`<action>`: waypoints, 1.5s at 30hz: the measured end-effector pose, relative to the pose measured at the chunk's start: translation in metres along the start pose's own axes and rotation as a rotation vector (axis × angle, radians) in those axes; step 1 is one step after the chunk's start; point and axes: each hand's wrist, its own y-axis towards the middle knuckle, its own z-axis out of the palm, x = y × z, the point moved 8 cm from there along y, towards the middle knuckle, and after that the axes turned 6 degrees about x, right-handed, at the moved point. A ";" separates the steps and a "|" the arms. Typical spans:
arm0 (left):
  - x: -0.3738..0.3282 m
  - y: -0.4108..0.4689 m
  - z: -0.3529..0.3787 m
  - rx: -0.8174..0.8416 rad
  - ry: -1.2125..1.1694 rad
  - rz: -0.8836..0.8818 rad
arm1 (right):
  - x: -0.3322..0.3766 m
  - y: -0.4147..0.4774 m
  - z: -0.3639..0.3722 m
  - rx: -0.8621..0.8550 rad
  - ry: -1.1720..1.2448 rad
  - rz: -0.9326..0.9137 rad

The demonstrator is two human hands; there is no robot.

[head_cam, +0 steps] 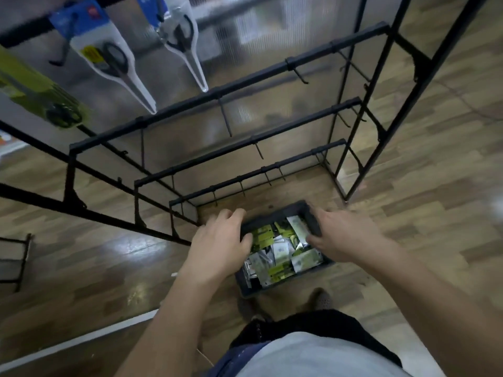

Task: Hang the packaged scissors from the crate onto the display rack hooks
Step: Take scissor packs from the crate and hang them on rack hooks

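Two hands, left hand (217, 240) and right hand (337, 235), curl over opposite rims of one crate (255, 288) of scissor packs (283, 257). Three hung packs (103, 55) show on the rack (245, 83).

Left hand (220, 242) and right hand (341, 235) reach down, gripping the crate (272, 287)

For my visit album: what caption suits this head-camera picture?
A person's left hand and right hand grip the rim of a crate of packaged scissors on the floor by the display rack.
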 end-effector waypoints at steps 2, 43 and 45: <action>0.000 0.018 0.011 0.038 -0.028 0.044 | -0.006 0.006 0.012 0.039 0.015 0.054; 0.131 0.435 0.712 0.273 -0.743 -0.461 | -0.150 0.538 0.517 -0.079 0.270 0.248; 0.125 0.417 0.681 0.223 -0.820 -0.432 | -0.145 0.500 0.493 -0.111 0.438 0.268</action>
